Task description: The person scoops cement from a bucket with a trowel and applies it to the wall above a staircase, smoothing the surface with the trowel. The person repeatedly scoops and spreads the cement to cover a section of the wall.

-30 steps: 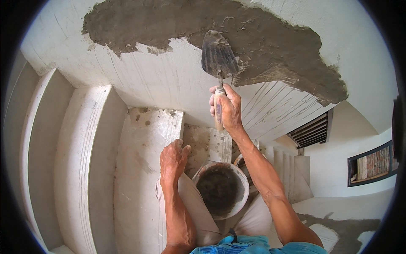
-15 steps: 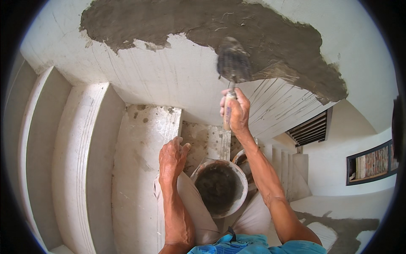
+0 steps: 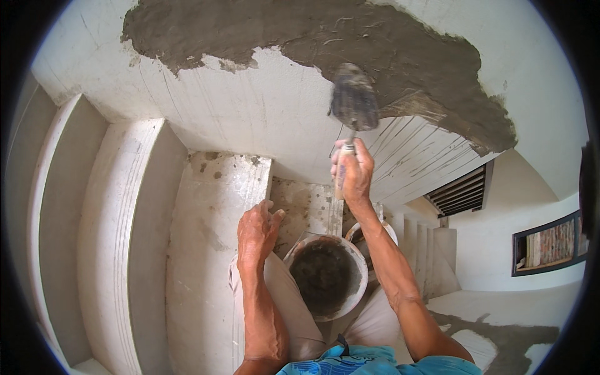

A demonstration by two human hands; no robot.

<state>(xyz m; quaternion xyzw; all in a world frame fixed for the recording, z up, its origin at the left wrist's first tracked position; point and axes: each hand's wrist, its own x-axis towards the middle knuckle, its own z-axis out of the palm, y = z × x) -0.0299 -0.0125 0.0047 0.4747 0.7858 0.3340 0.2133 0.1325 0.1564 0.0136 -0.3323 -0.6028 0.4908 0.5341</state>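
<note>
We see the right hand (image 3: 355, 169) wrapped firmly around the trowel (image 3: 354, 99), whose blurred blade is at the near edge of the grey mortar patch (image 3: 287, 31) on the far wall; contact unclear. Left hand (image 3: 257, 232), near left: fingers curled, can't tell if holding anything. We'd judge this smoothing; the next pass calls for a flat blade. Handle mark (image 3: 340, 178) unreadable; no brands legible.

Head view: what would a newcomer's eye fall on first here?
The big dark-grey patch spreads across the white wall at the top. The right hand holds a trowel, its blade blurred, at the patch's lower edge. A bucket of grey mix sits between the person's legs.
</note>
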